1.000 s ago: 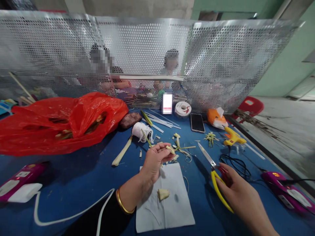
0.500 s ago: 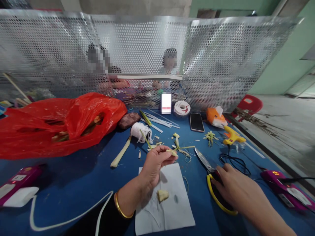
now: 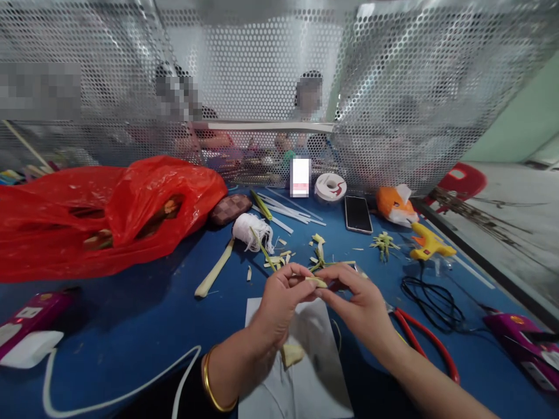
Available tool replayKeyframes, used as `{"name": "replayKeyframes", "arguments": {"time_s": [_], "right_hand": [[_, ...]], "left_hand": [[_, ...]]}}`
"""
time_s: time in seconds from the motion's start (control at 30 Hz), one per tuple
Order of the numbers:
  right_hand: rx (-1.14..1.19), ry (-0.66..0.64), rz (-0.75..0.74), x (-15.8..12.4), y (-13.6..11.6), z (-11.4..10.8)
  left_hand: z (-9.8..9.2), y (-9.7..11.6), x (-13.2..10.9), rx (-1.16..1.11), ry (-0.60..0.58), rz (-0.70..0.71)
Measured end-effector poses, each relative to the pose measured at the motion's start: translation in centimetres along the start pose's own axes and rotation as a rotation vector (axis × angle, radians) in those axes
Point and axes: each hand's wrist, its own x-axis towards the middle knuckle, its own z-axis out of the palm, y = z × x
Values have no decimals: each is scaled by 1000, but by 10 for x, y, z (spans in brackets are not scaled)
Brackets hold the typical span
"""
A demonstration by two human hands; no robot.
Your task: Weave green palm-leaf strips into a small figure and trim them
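In front of me my left hand point(image 3: 277, 299) pinches a small pale-yellow piece of plant stalk point(image 3: 317, 283) between thumb and fingers. My right hand point(image 3: 360, 302) meets it from the other side, thumb and fingers closed on the same piece. Below the hands, a thicker pale stalk chunk point(image 3: 292, 355) lies on a folded white paper sheet point(image 3: 325, 378). Partly hidden under my right forearm are scissors with red and yellow handles point(image 3: 437, 344). Just beyond my fingers are thin cut scraps point(image 3: 279, 260) and a small shaped plant piece point(image 3: 320, 249).
A red plastic bag point(image 3: 131, 192) fills the left side. Further back are white string point(image 3: 253, 231), a long stalk point(image 3: 213, 270), a ribbon roll point(image 3: 331, 187) and a phone point(image 3: 358, 214). A yellow glue gun point(image 3: 431, 243) with a black cable is at right. A perforated metal screen point(image 3: 262, 70) stands behind.
My right hand has let go of the scissors, leaving them on the table, and moved left to the piece in my left hand. The view has shifted slightly.
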Motion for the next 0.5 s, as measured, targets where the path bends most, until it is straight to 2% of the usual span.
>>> {"name": "replayKeyframes", "arguments": {"time_s": [0.37, 0.5], "right_hand": [[-50, -9, -111, -1, 4, -4], [-113, 15, -84, -1, 5, -5]], "left_hand": [[-2, 1, 2, 18, 1, -115], [-3, 0, 5, 57, -13, -70]]}}
